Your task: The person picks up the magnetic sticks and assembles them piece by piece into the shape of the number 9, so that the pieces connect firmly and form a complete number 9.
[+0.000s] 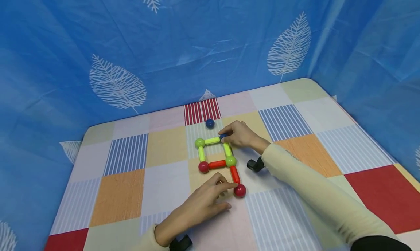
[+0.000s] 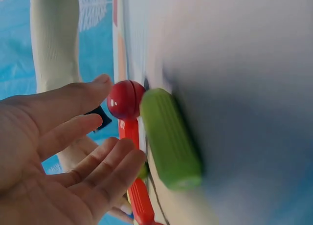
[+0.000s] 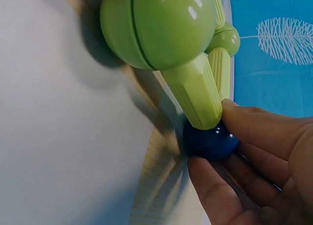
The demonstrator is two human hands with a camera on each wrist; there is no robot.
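Observation:
My right hand (image 1: 241,134) pinches a dark blue ball (image 3: 210,142) between thumb and fingers, at the far right corner of a square of rods and balls. Lime rods (image 1: 227,149) meet that ball. Green balls (image 1: 231,161), a red ball (image 1: 203,167) and a red rod (image 1: 218,164) make up other parts of the square. Another red rod (image 1: 234,175) runs toward me to a second red ball (image 1: 240,191). My left hand (image 1: 205,200) has its fingers loosely extended, one fingertip at that red ball. Beside it lies a green rod (image 2: 168,139), hidden in the head view.
A loose dark blue ball (image 1: 210,124) lies beyond the square. The table has a patchwork cloth (image 1: 167,181), and blue curtains (image 1: 203,54) with white leaf prints hang behind and at both sides. Black wrist devices (image 1: 255,165) sit under both wrists.

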